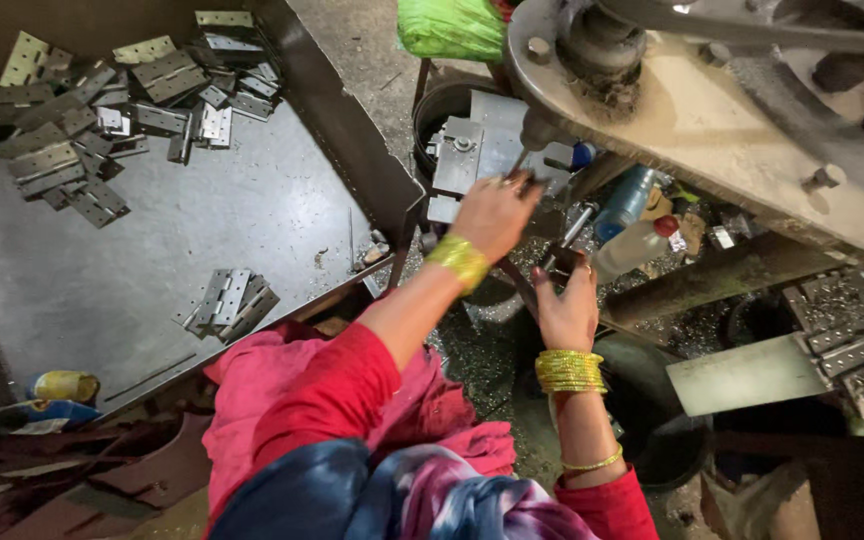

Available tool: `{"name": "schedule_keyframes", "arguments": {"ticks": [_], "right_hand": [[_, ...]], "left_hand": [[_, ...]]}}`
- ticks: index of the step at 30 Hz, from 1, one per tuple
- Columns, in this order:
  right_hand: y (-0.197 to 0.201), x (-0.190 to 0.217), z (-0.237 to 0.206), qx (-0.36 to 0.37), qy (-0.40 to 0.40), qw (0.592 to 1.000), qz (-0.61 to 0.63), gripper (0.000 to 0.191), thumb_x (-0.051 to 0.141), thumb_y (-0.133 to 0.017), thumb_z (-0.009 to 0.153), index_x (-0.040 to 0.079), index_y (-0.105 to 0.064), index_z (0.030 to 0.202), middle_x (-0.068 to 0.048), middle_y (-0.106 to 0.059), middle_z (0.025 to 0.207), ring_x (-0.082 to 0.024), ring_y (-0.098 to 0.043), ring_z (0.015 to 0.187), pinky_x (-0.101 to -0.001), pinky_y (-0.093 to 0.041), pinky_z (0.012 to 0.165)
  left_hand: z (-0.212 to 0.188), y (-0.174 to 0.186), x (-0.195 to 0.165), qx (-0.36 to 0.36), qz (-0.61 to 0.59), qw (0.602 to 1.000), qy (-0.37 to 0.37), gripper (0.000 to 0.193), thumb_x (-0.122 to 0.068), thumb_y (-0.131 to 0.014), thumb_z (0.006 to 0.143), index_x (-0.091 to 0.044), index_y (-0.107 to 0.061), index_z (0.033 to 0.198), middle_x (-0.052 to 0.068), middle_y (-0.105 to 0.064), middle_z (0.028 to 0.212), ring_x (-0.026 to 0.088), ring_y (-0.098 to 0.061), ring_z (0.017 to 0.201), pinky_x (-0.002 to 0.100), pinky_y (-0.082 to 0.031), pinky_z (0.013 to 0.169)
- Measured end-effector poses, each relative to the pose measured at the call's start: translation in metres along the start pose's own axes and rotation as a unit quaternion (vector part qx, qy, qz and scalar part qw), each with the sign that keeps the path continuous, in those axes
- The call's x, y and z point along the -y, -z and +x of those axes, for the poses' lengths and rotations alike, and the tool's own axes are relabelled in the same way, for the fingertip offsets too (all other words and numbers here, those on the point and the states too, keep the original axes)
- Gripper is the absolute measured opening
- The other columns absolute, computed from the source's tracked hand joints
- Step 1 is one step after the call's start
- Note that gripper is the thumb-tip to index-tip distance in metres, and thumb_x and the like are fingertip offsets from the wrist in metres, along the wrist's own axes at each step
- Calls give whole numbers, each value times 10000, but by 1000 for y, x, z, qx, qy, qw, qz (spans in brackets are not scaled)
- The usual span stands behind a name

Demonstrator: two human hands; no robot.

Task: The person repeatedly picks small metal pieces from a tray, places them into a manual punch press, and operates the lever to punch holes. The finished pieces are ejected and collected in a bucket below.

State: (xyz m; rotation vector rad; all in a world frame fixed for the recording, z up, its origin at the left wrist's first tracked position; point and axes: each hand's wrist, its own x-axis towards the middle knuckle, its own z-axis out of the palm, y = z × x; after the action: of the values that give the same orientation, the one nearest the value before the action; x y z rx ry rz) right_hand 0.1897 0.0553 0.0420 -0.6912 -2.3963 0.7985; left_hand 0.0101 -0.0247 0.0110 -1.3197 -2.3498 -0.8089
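My left hand fingers pinch a hinge plate at the press die; right hand grips the lever—seat it squarely.

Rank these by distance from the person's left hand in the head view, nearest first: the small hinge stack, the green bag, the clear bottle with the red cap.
From the left hand:
1. Clear bottle, just to its right.
2. Green bag, above it at the top edge.
3. Small hinge stack, far left on the grey tray.

Both arms reach forward, the left hand raised with fingers curled (knuckles up), the right hand lower, fingers pinched together.
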Motion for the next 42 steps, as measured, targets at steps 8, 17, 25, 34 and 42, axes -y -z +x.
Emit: {"name": "schedule_keyframes", "arguments": {"ticks": [8,17,25,34,42], "right_hand": [[5,2,-5,21,-22,999,43,629,322,-715,891,34,-507,1411,-214,-701,1144,-376,-689,1056,-459,-504,916],[-5,-28,9,216,-93,962,-141,637,544,-661,910,70,-593,1330,-264,-716,1130,-437,-681,1079,-515,-508,948],[-82,-141,-97,199,-139,966,-93,532,463,-696,887,40,-675,1210,-279,-717,1092,-471,-668,1066,-516,-541,885],[-59,-143,-58,253,-175,947,-88,564,451,-693,848,45,-678,1240,-277,-727,1067,-446,-705,1011,-512,-539,866],[-55,-133,-57,275,-153,943,-106,574,438,-688,834,80,-672,1282,-287,-701,1116,-472,-660,1043,-537,-517,884]], "left_hand": [[-4,-20,-20,49,170,976,123,287,-204,-544,961,-51,-741,1103,161,-613,1402,312,-546,1264,519,-380,1047],[-11,-11,-4,144,233,953,129,413,-293,-508,925,-33,-747,1139,199,-529,1474,342,-388,1434,588,-94,1201],[-7,-3,-7,123,208,960,141,401,-244,-507,943,-11,-731,1181,225,-555,1465,345,-399,1436,549,-59,1234],[10,-23,1,128,164,963,173,408,-269,-540,997,-12,-729,1250,206,-552,1508,334,-402,1488,490,-91,1318],[18,-8,7,208,228,941,136,400,-271,-474,1007,-52,-719,1235,166,-419,1586,365,-284,1537,541,-8,1259]]}}
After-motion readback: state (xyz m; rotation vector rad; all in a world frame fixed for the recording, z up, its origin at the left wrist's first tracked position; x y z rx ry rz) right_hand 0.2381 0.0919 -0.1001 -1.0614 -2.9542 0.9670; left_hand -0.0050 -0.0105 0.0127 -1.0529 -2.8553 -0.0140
